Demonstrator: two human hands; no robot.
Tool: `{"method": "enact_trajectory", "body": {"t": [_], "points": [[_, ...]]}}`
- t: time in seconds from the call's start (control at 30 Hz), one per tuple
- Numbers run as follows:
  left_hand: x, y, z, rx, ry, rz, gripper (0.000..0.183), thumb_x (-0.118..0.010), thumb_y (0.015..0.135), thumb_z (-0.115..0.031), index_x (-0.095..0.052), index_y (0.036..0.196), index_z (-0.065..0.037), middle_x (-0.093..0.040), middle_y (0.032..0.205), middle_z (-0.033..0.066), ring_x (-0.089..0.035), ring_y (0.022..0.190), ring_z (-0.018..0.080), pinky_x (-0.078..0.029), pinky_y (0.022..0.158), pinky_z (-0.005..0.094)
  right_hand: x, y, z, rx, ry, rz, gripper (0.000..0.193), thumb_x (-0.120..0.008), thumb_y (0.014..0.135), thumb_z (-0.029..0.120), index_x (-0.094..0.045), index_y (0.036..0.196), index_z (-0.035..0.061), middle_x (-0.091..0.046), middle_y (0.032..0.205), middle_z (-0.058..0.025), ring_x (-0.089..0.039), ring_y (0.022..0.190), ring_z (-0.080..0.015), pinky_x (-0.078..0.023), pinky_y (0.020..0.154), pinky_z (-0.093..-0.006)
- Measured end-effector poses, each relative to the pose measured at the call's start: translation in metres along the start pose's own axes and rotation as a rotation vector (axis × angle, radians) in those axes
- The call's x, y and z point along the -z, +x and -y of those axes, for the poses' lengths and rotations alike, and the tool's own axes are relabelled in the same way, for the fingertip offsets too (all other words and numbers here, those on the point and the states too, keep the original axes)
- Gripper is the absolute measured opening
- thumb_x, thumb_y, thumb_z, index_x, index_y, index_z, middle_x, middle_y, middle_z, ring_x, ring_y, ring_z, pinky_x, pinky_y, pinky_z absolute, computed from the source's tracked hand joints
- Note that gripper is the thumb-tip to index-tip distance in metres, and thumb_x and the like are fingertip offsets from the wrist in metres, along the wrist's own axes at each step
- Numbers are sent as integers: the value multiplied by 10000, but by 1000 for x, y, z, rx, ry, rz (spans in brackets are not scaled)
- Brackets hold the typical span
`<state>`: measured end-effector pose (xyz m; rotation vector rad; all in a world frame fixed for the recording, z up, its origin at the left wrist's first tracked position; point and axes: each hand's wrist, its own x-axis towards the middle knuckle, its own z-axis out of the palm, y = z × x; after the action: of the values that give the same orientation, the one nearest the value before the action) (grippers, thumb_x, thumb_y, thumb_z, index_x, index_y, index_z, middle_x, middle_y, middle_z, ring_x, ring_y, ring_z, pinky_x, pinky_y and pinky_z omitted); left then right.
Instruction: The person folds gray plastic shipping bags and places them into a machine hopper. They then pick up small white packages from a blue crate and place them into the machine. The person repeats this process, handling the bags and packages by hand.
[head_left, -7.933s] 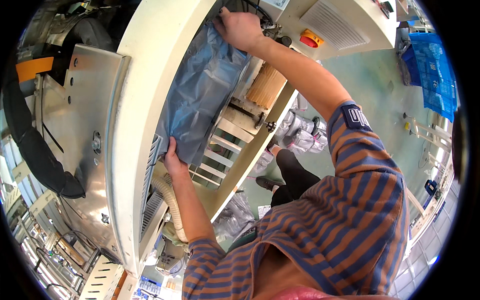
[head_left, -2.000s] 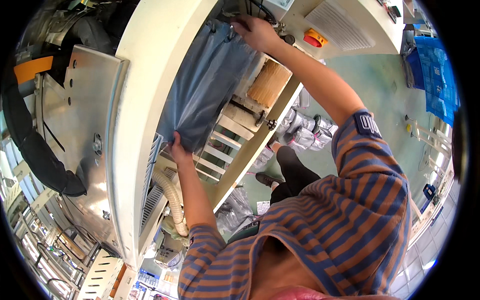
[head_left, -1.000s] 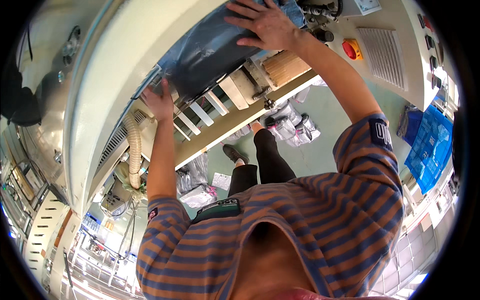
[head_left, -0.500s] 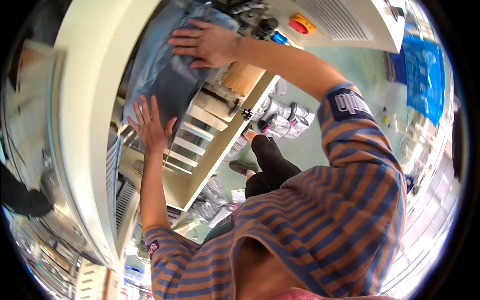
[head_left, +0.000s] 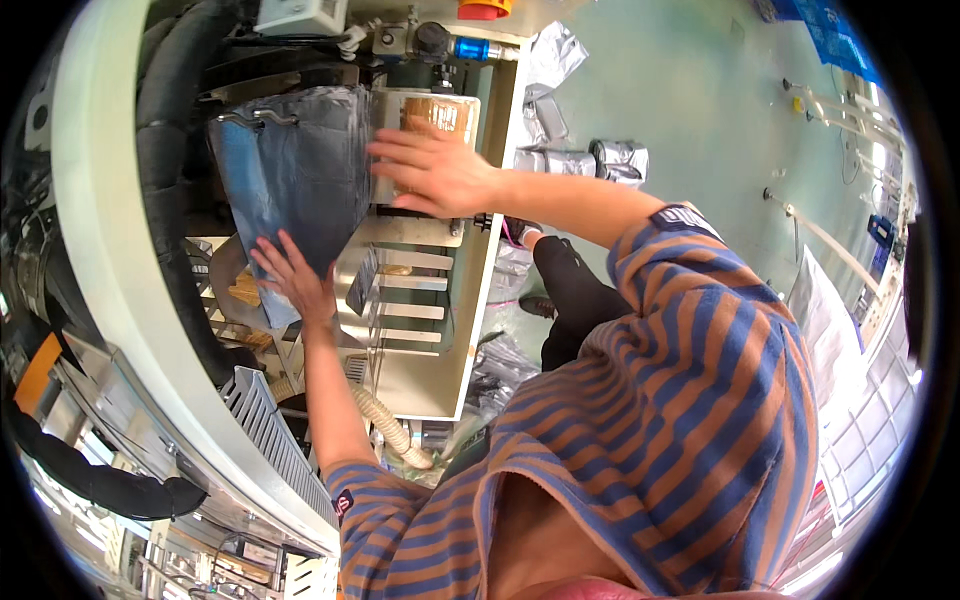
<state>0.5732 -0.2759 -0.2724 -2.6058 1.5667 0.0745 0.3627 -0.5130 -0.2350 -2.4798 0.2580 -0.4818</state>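
Note:
A stack of dark grey-blue plastic bags or sheets (head_left: 305,170) lies inside a cream machine, its layers showing along the right side. Bent metal hooks (head_left: 275,118) stand at its far edge. My left hand (head_left: 295,278) rests on the near end of the stack, fingers apart and palm down. Beside the stack's right edge is my right hand (head_left: 435,170), its fingers stretched out and slightly blurred. Whether those fingertips touch the edge I cannot tell. Neither hand is closed around anything.
A slatted white panel (head_left: 410,310) lies right of my left hand. Cream machine edges (head_left: 95,180) border both sides. A brown-taped block (head_left: 430,112) and blue fitting (head_left: 470,48) are beyond my right hand. Silver packages (head_left: 570,162) lie on the floor. A ribbed hose (head_left: 385,420) hangs near my left forearm.
My right hand has moved from the top of the stack to its right edge. My left hand stays at the near end. The head view has shifted, showing more of the machine's interior.

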Motion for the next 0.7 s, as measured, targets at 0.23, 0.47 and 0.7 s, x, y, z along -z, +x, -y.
{"method": "enact_trajectory", "body": {"t": [0.23, 0.47, 0.7], "points": [[-17, -61, -2, 8, -143, 88, 804, -434, 788, -479, -109, 1357, -13, -27, 1420, 189, -6, 1313, 344, -121, 942, 629, 23, -207, 23, -492, 29, 211, 278, -571, 767, 247, -561, 965, 52, -529, 1096, -120, -450, 1094, -289, -364, 905, -403], [4, -231, 14, 933, -731, 414, 786, -334, 850, -551, -121, 1341, 25, -167, 1390, 201, -198, 1283, 282, -156, 1039, 326, 40, -337, 52, -852, 58, 556, 252, -547, 770, 284, -613, 884, 68, -599, 938, -121, -549, 924, -290, -440, 792, -379], [70, -321, -97, 827, -1007, 17, 684, -490, 856, -363, -190, 1317, 43, -236, 1339, 257, -336, 1199, 316, -311, 960, 352, 66, -447, 77, -1115, -16, 733, 330, -498, 764, 356, -637, 918, 100, -616, 932, -138, -575, 902, -299, -456, 788, -393]]}}
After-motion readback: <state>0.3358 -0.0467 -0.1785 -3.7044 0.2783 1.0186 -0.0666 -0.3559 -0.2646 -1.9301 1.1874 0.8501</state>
